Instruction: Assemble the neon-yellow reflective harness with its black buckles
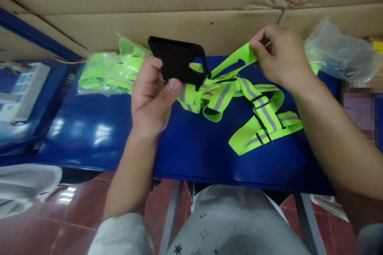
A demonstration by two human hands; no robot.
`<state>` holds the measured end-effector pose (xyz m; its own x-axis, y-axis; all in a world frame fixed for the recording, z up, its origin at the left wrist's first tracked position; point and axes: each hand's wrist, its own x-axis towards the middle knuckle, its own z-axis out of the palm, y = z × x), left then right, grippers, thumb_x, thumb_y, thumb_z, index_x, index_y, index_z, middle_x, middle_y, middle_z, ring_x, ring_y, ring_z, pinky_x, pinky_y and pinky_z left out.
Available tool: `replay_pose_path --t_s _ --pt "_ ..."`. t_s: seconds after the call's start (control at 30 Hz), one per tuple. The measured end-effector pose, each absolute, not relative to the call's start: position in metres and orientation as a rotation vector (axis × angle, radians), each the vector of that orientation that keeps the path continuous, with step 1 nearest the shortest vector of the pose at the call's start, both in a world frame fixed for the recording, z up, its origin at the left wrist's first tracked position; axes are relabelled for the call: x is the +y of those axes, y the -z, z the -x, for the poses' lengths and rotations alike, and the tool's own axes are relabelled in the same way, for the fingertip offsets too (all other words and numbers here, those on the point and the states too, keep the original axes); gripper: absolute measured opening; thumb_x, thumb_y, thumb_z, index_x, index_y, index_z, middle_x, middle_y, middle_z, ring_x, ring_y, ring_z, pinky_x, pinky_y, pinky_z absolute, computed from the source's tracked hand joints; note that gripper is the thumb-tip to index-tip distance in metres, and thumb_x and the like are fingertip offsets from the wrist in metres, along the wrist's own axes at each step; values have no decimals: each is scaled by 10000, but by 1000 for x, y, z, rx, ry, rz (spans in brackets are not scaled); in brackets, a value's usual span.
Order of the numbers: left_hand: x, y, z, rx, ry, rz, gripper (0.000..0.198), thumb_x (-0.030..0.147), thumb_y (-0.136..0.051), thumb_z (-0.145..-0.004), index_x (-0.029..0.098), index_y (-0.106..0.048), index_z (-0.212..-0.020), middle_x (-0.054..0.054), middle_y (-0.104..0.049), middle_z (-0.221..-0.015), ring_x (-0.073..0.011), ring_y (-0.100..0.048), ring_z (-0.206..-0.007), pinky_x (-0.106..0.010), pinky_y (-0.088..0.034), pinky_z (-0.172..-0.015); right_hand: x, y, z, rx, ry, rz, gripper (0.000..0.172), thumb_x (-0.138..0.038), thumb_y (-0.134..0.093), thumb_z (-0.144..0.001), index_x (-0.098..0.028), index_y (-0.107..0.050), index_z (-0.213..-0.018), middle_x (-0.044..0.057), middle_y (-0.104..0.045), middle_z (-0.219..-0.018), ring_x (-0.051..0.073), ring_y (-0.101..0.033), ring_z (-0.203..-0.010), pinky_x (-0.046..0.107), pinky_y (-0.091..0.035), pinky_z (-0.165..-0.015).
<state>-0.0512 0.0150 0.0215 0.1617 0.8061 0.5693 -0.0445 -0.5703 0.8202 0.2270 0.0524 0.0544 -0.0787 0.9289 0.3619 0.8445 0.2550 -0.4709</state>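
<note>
My left hand [151,97] is closed on a flat black plastic piece [178,61], held up over the blue table [98,135], with the thumb pressed on its lower edge. My right hand [279,59] pinches the end of a neon green strap [236,57] that leads down to the black piece. The strap belongs to a reflective harness [257,115] with grey stripes and black buckles, lying in loops on the table between my hands.
Clear bags of more neon green straps [104,73] lie at the back left. An empty clear plastic bag [338,50] sits at the back right. Brown cardboard [179,4] stands behind the table. Red floor tiles [74,211] show below its front edge.
</note>
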Motion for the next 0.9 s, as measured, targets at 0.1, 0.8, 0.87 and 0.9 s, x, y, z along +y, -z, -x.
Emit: replay_pose_path --t_s 0.1,0.8,0.87,0.9 --pt "27 -16 55 739 -1507 -1662 356 589 -773 -915 336 -645 -1130 -8 -653 -1065 -246 -673 -1109 -460 -580 -951 52 -61 -229 -1985 -201 1842 151 -219 -601 -957 -192 -749 -960 144 -783 -996 322 -726 -977 470 -533 -934" --pt "16 -5 31 901 -1396 -1534 424 647 -789 -867 327 -653 -1109 -16 -653 -1004 -189 -672 -914 -355 -587 -857 24 -79 -209 -2287 -595 930 158 -356 -678 -988 -236 -780 -984 1 -806 -941 202 -721 -861 344 -495 -807" --pt "16 -3 32 880 -1383 -1556 385 628 -772 -892 324 -644 -1089 -10 -625 -955 -181 -658 -874 -342 -578 -809 26 -77 -208 -2264 -467 1018 144 -323 -685 -976 -246 -769 -888 6 -781 -836 196 -683 -764 346 -446 -736" --pt "17 -2 33 863 -1377 -1566 360 615 -759 -909 326 -638 -1087 -7 -618 -945 -179 -655 -864 -337 -573 -793 28 -75 -210 -2250 -411 1064 139 -335 -694 -970 -257 -766 -881 15 -778 -833 205 -674 -760 354 -438 -734"
